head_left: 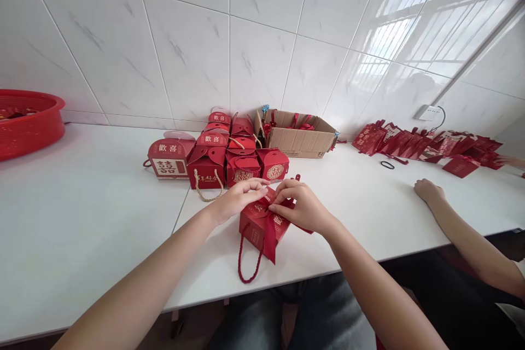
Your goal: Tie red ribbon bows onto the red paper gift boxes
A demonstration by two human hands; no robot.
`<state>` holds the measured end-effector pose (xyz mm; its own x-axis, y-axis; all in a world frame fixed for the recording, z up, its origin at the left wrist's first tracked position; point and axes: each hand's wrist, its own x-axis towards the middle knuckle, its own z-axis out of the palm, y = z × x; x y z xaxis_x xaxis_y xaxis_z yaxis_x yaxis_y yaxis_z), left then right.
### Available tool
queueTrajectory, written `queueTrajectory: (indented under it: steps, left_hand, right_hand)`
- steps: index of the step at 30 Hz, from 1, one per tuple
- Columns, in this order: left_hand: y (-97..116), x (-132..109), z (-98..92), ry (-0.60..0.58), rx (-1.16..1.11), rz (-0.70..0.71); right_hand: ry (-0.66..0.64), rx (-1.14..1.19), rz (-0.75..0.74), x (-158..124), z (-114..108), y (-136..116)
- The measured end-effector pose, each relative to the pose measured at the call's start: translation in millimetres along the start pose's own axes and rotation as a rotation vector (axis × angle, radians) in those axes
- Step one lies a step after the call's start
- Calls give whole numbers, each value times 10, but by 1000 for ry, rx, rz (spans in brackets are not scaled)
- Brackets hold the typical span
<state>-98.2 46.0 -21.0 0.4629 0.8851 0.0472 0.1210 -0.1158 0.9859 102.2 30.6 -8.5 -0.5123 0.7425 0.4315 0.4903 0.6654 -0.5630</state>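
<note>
A red gift box [255,228] with gold lettering sits near the table's front edge. A twisted red cord handle [249,280] hangs from its near side. Across its top runs a red ribbon [270,235], one tail draping down the front. My right hand [303,205] pinches the ribbon between thumb and fingertips over the top of the box. Against the box's far left top edge, my left hand [241,198] rests with fingers stretched out. Whether any bit of ribbon lies under those fingers is hidden.
Several red boxes [207,167] stand grouped behind my hands. A cardboard carton [301,142] with red ribbons is by the wall. At left is a red plastic basin [30,128]. Flat red packets [414,143] and a black ring [387,164] lie rightward, near another person's arm [455,224].
</note>
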Motion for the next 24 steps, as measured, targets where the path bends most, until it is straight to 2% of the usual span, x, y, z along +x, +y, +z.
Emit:
queueTrajectory:
  steps: [16, 18, 21, 24]
  left_hand:
    - [-28, 39, -18, 72, 105, 36]
    - [-13, 32, -15, 69, 73, 38]
    - [38, 6, 1, 99, -2, 16]
    - [106, -26, 23, 171, 9, 22]
  right_hand:
    - [-18, -63, 36, -20, 45, -45]
    - [27, -33, 38, -52, 17, -59]
    - [185, 37, 92, -171, -62, -52]
    - [316, 68, 270, -353, -145, 0]
